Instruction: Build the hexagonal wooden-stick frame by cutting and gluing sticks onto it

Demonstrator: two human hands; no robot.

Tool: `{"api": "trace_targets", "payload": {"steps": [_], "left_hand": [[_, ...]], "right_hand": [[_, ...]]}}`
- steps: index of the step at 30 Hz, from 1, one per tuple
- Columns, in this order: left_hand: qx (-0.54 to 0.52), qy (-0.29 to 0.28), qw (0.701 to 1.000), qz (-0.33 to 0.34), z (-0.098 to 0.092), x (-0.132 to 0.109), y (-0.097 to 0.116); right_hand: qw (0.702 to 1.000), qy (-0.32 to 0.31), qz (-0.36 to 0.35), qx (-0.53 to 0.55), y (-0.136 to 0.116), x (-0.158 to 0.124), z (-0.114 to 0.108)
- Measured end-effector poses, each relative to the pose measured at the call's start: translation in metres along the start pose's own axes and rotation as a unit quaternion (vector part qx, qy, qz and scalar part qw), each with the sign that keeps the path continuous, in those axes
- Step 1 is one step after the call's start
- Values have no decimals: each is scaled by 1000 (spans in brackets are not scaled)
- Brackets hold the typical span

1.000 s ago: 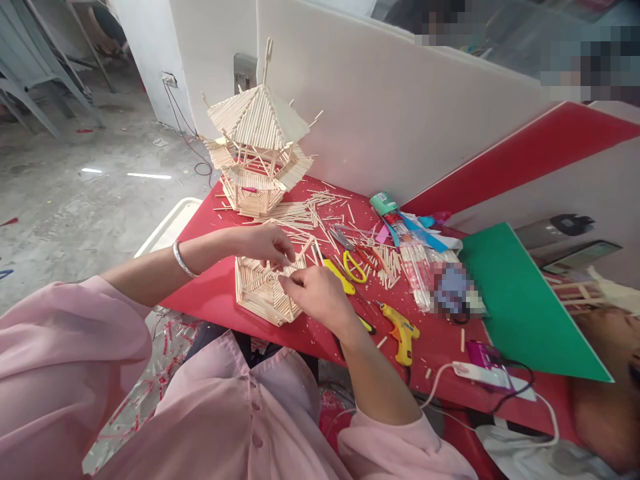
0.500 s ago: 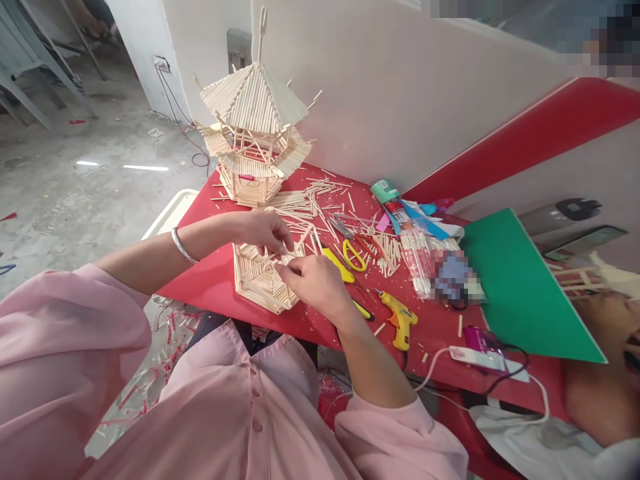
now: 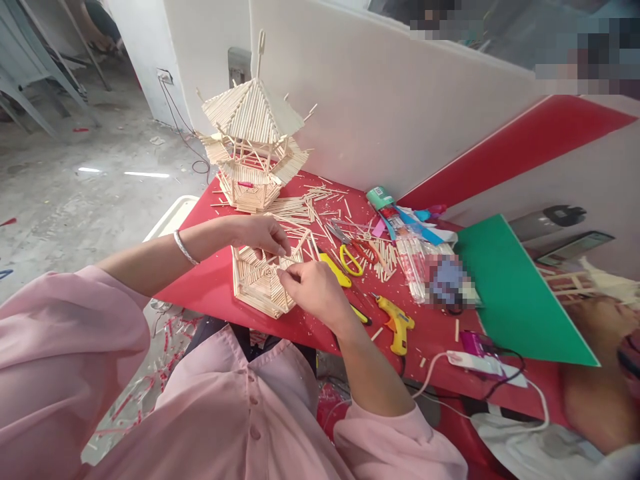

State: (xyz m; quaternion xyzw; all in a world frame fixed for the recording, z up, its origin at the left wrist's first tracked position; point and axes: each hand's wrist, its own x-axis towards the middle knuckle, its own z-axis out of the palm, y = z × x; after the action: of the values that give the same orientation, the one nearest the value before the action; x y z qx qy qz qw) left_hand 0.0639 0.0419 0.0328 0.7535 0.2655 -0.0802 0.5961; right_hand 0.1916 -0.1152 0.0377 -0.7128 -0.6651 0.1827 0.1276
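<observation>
On the red tabletop in front of me lies a hexagonal base of thin wooden sticks [image 3: 253, 287], its sticks set in a concentric pattern with a low stick frame at its far side. My left hand [image 3: 263, 235], with a bracelet at the wrist, hovers over its far part, thumb and fingers pinched downward. Just right of it, my right hand [image 3: 317, 287] has its thumb and forefinger pressed together above the base's right side. Whatever either hand pinches is too small and covered to name. Behind the hands stands a stick pagoda [image 3: 250, 133] with tiered roofs.
Loose sticks [image 3: 295, 205] litter the red table [image 3: 200, 283]. Scissors with yellow handles [image 3: 351, 261], a yellow glue gun [image 3: 397, 323] and a green-labelled container [image 3: 380, 197] lie to the right. Beyond them are a green board [image 3: 520, 300], a power strip [image 3: 470, 361] and another person [image 3: 595, 393].
The view has shifted slightly, so the table things sit a little differently. My fingertips have drawn a little apart over the base, showing more of its middle.
</observation>
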Motion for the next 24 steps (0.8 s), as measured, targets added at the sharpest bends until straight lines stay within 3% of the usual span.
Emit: {"api": "trace_targets", "payload": {"steps": [9, 17, 19, 22, 23, 24], "left_hand": [[8, 10, 1000, -17, 1, -2, 4], [31, 11, 999, 9, 0, 0, 1], [52, 71, 996, 16, 2, -7, 9], [94, 257, 959, 73, 10, -27, 29], [90, 289, 950, 81, 14, -35, 36], [69, 284, 953, 78, 18, -42, 42]], "right_hand": [[1000, 1, 4, 1, -1, 1, 0], [999, 24, -10, 36, 2, 0, 3], [995, 57, -18, 77, 4, -5, 0], [976, 133, -26, 170, 5, -17, -6], [967, 158, -28, 198, 4, -20, -7], [958, 180, -30, 220, 3, -23, -7]]}}
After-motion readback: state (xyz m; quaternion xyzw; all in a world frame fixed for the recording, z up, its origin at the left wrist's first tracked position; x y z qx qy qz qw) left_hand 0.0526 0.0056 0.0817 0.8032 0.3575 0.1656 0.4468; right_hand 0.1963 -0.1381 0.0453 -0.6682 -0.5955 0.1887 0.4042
